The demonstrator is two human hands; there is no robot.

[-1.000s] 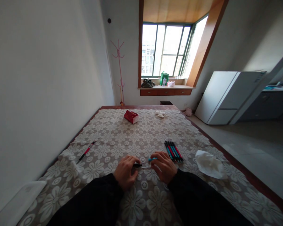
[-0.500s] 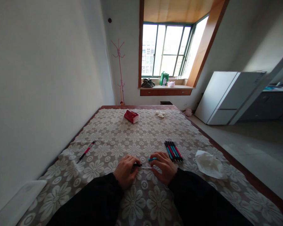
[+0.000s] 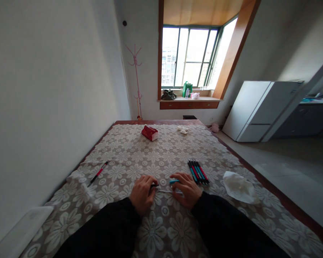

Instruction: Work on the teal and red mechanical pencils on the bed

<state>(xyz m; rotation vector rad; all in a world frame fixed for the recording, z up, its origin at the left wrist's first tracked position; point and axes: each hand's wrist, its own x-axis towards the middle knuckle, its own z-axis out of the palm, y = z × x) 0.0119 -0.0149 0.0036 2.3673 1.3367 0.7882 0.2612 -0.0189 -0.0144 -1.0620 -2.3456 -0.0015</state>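
No readable writing anywhere; red packet [image 3: 150,133] too small to read. Your left hand [image 3: 141,194] pinches the black pen part [image 3: 154,186], your right hand [image 3: 186,189] grips the blue pen piece [image 3: 173,181], a thin refill [image 3: 165,191] lying between them. Both rest on the floral lace tablecloth [image 3: 129,157]. Pen bundle [image 3: 198,172] just right; crumpled tissue [image 3: 239,187] beyond; a lone red pen [image 3: 98,173] well left. Window [image 3: 190,57] ahead, white fridge [image 3: 261,109] right.

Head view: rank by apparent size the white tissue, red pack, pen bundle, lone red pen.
1. White tissue, largest.
2. Pen bundle.
3. Red pack and lone red pen: unsure. The pack is bulkier but far from the camera; the pen is longer, very thin.
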